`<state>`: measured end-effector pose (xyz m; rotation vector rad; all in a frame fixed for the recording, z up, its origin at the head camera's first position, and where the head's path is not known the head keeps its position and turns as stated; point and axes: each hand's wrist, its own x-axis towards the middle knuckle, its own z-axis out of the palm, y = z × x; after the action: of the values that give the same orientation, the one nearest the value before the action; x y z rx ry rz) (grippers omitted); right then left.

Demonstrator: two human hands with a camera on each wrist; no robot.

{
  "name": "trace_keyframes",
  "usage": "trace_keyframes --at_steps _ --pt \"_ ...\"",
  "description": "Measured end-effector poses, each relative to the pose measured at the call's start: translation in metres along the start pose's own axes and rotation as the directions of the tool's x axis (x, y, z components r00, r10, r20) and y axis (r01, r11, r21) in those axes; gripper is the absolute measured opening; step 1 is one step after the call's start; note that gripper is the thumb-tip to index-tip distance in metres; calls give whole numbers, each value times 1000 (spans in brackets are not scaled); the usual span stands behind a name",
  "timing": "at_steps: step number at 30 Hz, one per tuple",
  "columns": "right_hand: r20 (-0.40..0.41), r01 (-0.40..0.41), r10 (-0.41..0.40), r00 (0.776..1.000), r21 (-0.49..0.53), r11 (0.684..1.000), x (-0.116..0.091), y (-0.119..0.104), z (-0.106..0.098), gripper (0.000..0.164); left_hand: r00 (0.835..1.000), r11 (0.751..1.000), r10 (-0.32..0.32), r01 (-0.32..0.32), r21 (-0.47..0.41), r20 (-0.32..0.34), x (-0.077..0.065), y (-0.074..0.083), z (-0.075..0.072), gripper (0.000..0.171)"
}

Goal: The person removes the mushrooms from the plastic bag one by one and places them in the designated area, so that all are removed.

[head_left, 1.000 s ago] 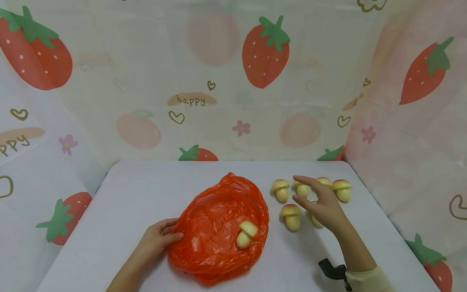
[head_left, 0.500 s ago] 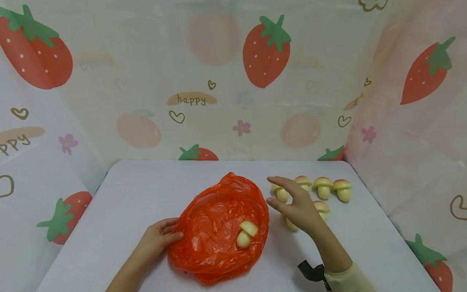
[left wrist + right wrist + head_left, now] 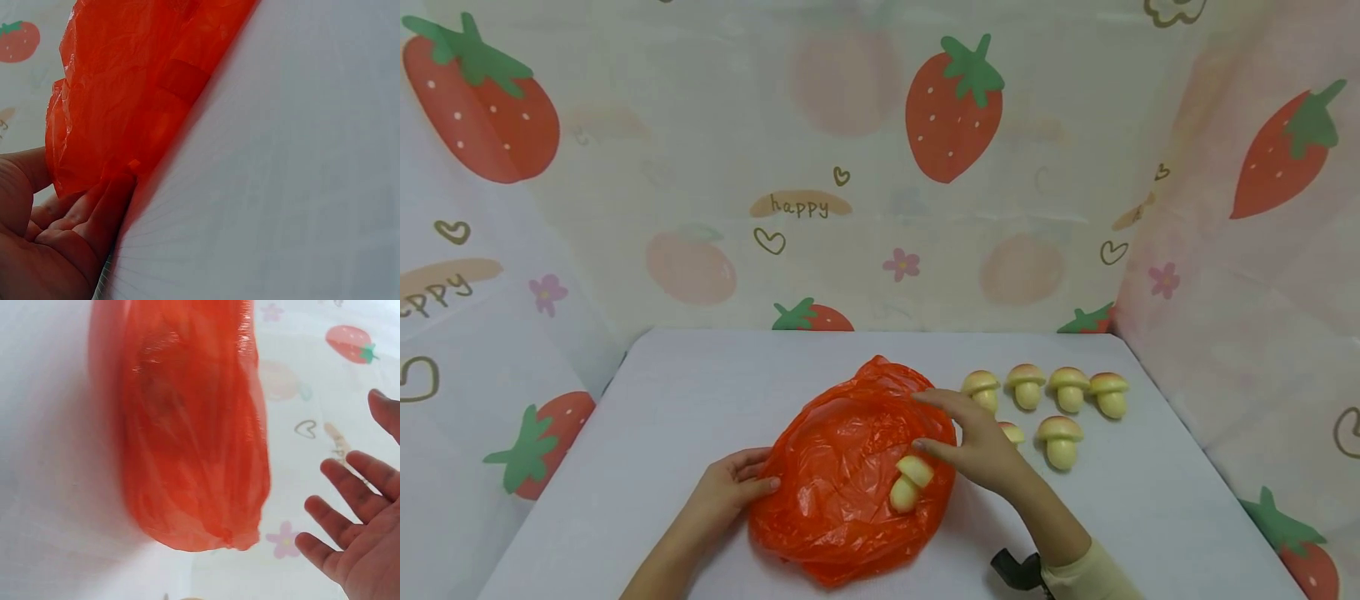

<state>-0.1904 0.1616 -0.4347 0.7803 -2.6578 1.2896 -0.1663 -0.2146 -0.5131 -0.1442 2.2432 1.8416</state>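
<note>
A red plastic bag [image 3: 827,437] stands on the table with its mouth spread wide. One toy mushroom [image 3: 905,493], pale yellow-green, lies inside toward the right. My left hand [image 3: 724,492] pinches the bag's left rim, thumb inside and fingers outside; the left wrist view shows the fingers [image 3: 103,212] under the thin red film. Over the right rim reaches my right hand [image 3: 985,450], thumb and fingers apart, holding nothing. In the right wrist view its spread fingers [image 3: 334,522] are beside the bag [image 3: 194,444], with space between them.
Several more toy mushrooms stand to the right of the bag, among them a front one [image 3: 1062,442] and a far-right one [image 3: 1109,394]. Another mushroom [image 3: 1011,432] is partly hidden behind my right hand. A strawberry-print curtain [image 3: 865,167] encloses the white table [image 3: 685,383].
My right hand has moved left from above the mushrooms to the bag's right rim, staying unclosed with nothing in it. The left hand keeps its hold on the bag; the bag has not moved.
</note>
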Motion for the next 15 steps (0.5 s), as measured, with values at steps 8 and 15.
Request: trace_keyframes --at_steps 8,15 --pt "138 -81 83 987 -21 996 -4 13 10 56 1000 1000 -5 5 9 -5 -1 2 0 59" --pt "252 -39 43 967 -21 999 -6 25 11 59 1000 1000 4 -4 -11 8 2 1 -1 59"
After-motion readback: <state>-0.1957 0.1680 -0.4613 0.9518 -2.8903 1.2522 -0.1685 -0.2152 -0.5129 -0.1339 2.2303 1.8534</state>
